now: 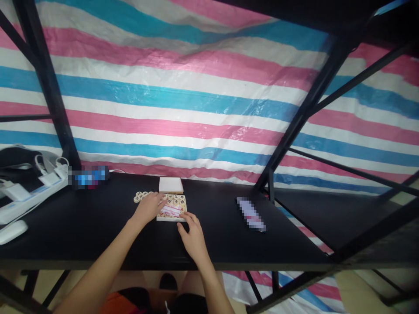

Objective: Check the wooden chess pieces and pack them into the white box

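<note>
A small wooden box (172, 208) of round game pieces with dark characters lies on the black table (98, 231), a pink-and-white paper inside it. My left hand (149, 207) rests on the box's left edge, fingers curled over the pieces. My right hand (192, 235) touches the box's front right corner, its fingers bent. Several loose round pieces (140, 196) lie just left of the box. The box's plain lid (170, 185) lies behind it.
A white power strip (29, 194) with plugged chargers sits at the far left, beside a white oval object (11, 231). A blurred blue item (89, 176) and a blurred flat item (251, 213) lie on the table. Black frame bars cross a striped tarp behind.
</note>
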`<state>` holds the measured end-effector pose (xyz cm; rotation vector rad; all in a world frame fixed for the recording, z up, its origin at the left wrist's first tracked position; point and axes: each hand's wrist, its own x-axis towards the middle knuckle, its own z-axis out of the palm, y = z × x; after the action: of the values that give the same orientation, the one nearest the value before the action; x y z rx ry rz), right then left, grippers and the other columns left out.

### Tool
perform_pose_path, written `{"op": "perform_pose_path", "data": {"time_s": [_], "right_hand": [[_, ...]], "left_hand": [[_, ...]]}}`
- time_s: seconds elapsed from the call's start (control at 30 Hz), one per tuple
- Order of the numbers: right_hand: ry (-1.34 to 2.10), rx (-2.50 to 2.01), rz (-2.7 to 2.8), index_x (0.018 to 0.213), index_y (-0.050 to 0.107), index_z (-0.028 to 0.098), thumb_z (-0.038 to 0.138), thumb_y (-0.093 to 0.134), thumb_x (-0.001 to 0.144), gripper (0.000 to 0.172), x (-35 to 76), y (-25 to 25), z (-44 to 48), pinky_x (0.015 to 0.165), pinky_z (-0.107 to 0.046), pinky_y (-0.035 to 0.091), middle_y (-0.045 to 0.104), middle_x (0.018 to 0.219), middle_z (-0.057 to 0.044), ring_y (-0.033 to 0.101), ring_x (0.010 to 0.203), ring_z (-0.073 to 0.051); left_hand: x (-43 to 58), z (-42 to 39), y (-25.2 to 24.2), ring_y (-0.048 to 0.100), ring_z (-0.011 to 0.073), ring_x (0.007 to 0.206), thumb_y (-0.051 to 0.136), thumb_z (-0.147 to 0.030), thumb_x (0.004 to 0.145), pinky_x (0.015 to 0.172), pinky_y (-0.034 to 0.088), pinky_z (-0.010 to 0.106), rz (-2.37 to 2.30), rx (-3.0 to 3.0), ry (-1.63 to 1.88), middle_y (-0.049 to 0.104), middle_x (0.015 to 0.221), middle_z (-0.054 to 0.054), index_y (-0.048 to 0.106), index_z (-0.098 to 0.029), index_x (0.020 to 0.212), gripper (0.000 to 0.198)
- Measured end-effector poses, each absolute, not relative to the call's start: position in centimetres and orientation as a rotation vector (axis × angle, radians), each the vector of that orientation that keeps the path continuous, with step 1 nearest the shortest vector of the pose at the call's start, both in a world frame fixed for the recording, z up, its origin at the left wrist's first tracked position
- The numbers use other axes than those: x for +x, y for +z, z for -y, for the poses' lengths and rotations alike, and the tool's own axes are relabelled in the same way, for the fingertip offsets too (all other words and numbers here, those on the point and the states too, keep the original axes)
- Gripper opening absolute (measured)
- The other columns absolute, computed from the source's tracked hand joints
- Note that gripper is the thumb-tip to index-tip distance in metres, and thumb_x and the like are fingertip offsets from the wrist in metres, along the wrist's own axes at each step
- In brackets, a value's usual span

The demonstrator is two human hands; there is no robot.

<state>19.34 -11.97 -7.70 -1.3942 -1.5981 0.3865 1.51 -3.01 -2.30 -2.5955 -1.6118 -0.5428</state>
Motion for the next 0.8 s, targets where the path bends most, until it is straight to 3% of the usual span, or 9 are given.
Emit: {"op": "perform_pose_path", "data": {"time_s": [0.27,0.43,0.6,0.8], "right_hand": [[0.396,-1.400,1.542,0.099,0.066,0.021,0.021,0.053,0.081,0.023,19.4,-7.7,11.8,0.098,-0.038,0.040,0.058,0.113,-0.010,0.053,0.108,-0.024],[0.368,-1.380,1.516,0.098,0.066,0.020,0.022,0.052,0.082,0.022,19.6,-7.9,11.7,0.095,-0.037,0.042,0.058,0.113,-0.010,0.055,0.107,-0.023],[0.353,-1.361,1.498,0.095,0.067,0.021,0.023,0.052,0.081,0.021,19.7,-8.1,11.6,0.087,-0.034,0.046,0.059,0.110,-0.009,0.057,0.103,-0.023],[0.376,-1.352,1.497,0.095,0.067,0.020,0.023,0.051,0.082,0.020,19.7,-7.9,11.7,0.086,-0.034,0.046,0.061,0.108,-0.009,0.057,0.102,-0.023]], "left_hand": [[-5.2,3.2,-2.9,0.057,0.0246,0.089,0.044,-0.018,0.087,0.078,0.044,0.033,1.783,-2.409,-0.382,0.061,0.101,0.011,0.065,-0.016,0.106,0.028],[-5.9,3.4,-3.5,0.057,0.0242,0.093,0.044,-0.020,0.087,0.080,0.045,0.032,1.773,-2.421,-0.329,0.061,0.100,0.010,0.066,-0.017,0.101,0.026],[-6.2,3.5,-3.9,0.057,0.0237,0.099,0.045,-0.020,0.087,0.079,0.047,0.031,1.882,-2.441,-0.357,0.057,0.111,0.010,0.061,-0.018,0.109,0.027],[-5.2,2.9,-3.5,0.058,0.0232,0.096,0.047,-0.017,0.085,0.083,0.046,0.032,1.877,-2.503,-0.379,0.057,0.105,0.011,0.062,-0.018,0.107,0.027]]}}
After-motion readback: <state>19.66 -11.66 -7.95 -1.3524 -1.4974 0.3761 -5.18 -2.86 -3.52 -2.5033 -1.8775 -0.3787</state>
